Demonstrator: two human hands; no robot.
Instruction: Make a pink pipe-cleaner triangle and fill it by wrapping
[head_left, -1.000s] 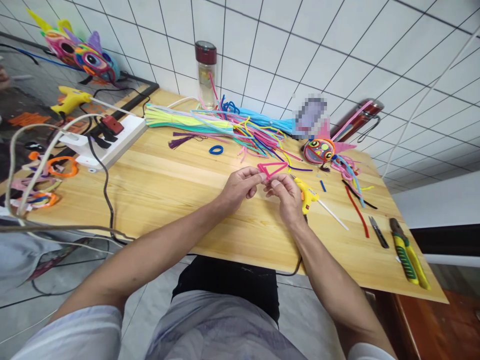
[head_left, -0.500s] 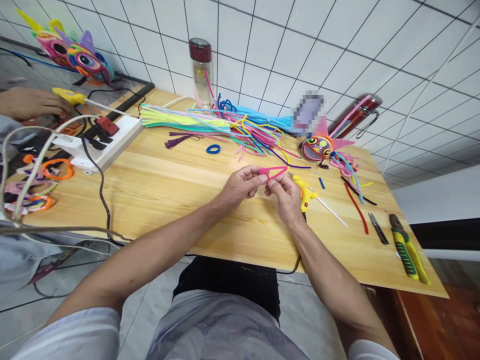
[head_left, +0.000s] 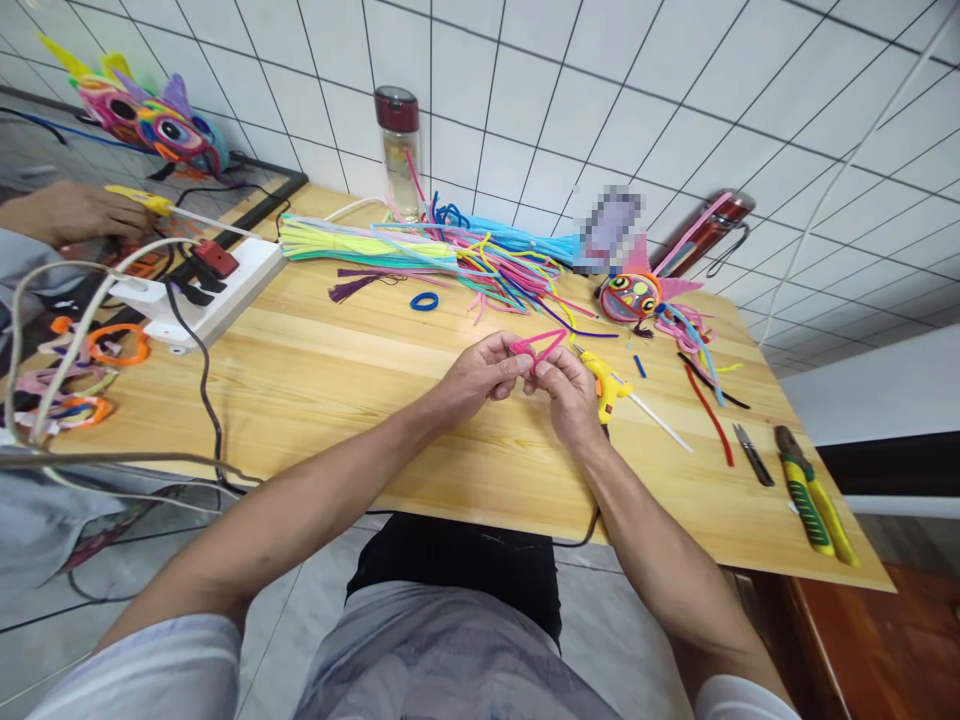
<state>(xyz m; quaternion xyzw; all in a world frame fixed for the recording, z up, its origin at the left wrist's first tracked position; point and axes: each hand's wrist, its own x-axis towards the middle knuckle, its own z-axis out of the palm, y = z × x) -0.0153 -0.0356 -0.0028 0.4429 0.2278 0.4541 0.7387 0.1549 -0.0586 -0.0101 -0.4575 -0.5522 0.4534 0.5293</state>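
Observation:
Above the middle of the wooden table [head_left: 337, 390], my left hand [head_left: 474, 375] and my right hand [head_left: 566, 392] meet fingertip to fingertip. Both pinch a bent pink pipe cleaner [head_left: 538, 347], which sticks up between them in a narrow triangle. A yellow glue gun [head_left: 606, 385] lies on the table just right of my right hand. A heap of coloured pipe cleaners [head_left: 450, 255] spreads across the far side of the table.
A white power strip [head_left: 206, 290] with plugs and cables sits at the left. Another person's hand [head_left: 79, 212] holds a glue gun at the far left. A colourful pipe-cleaner head [head_left: 634, 297], scissors [head_left: 750, 455] and yellow-green pliers [head_left: 810, 490] lie at the right. A bottle [head_left: 397, 150] stands by the wall.
My hands have drawn closer together and the pink triangle has been squeezed narrower. The other person's hand came into view at the far left with a glue gun.

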